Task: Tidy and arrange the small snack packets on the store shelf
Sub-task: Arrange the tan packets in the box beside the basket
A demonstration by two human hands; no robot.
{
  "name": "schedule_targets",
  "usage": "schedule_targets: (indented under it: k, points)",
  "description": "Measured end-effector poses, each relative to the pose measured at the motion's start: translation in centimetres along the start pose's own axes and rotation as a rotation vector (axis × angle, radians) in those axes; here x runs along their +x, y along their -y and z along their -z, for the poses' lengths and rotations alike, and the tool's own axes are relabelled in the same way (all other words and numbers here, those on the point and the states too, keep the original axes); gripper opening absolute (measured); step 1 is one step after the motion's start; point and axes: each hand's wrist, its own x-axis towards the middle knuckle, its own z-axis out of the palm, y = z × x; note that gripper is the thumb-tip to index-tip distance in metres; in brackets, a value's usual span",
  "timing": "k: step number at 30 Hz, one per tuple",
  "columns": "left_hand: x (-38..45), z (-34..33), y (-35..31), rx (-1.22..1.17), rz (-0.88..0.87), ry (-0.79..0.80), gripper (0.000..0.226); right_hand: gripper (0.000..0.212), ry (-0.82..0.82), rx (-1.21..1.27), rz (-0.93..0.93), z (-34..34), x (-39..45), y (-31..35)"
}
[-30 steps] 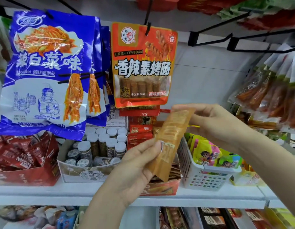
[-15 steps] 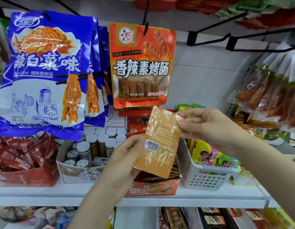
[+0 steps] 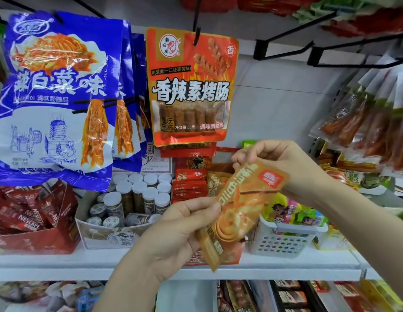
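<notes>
Both hands [image 3: 178, 228] [image 3: 284, 167] raised, fingers pinched.

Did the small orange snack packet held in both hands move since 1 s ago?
Yes. The small orange snack packet has turned over, barcode back to printed front, and tilted: its top now leans right, over the white plastic basket.
</notes>
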Motion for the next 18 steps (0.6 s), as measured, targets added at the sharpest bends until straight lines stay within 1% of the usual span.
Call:
schedule_targets:
  k: [1,2,4,6,7,8,9,11,13,14,15,16,17,18]
  points:
    - [0.1,-0.2,0.1,0.044,-0.03,-0.082,0.031,0.012,-0.017,0.009,-0.015,0.1,0.1,-0.1]
    - [0.2,-0.4,0.2,0.093,-0.066,-0.163,0.026,0.014,-0.041,0.005,-0.05,0.4,0.2,-0.3]
    - [0.5,-0.2,0.2,0.159,-0.158,-0.288,0.023,0.027,-0.082,0.013,-0.188,0.9,0.4,-0.3]
    - [0.6,0.2,0.2,0.216,-0.239,-0.364,0.023,0.038,-0.052,-0.009,-0.31,1.3,0.2,-0.2]
    - [0.7,0.5,0.3,0.247,-0.263,-0.388,0.021,0.039,-0.011,-0.065,-0.337,1.4,0.2,-0.2]
    - [0.7,0.6,0.4,0.268,-0.279,-0.398,0.02,0.036,0.024,-0.138,-0.344,1.5,0.1,-0.3]
    - [0.8,0.7,0.5,0.275,-0.281,-0.398,0.019,0.033,0.039,-0.201,-0.34,1.4,0.0,-0.3]
    - [0.8,0.7,0.6,0.262,-0.266,-0.373,0.018,0.025,0.007,-0.262,-0.318,1.3,0.0,-0.4]
    - [0.9,0.8,0.7,0.243,-0.255,-0.364,0.013,0.019,-0.06,-0.266,-0.286,1.2,0.1,-0.1]
    - [1.1,0.8,0.7,0.258,-0.262,-0.383,0.013,0.018,-0.113,-0.271,-0.264,1.5,0.3,0.0]
    - [1.2,1.0,0.9,0.311,-0.278,-0.42,0.015,0.02,-0.182,-0.299,-0.232,1.8,0.5,0.1]
    - [1.4,1.2,1.1,0.413,-0.306,-0.46,0.014,0.021,-0.264,-0.364,-0.193,2.2,0.7,0.2]
    - [1.4,1.3,1.4,0.555,-0.343,-0.477,0.013,0.018,-0.345,-0.477,-0.15,2.6,0.9,0.2]
    - [1.4,1.3,1.7,0.719,-0.379,-0.451,0.014,0.013,-0.408,-0.628,-0.101,3.0,1.1,0.0]
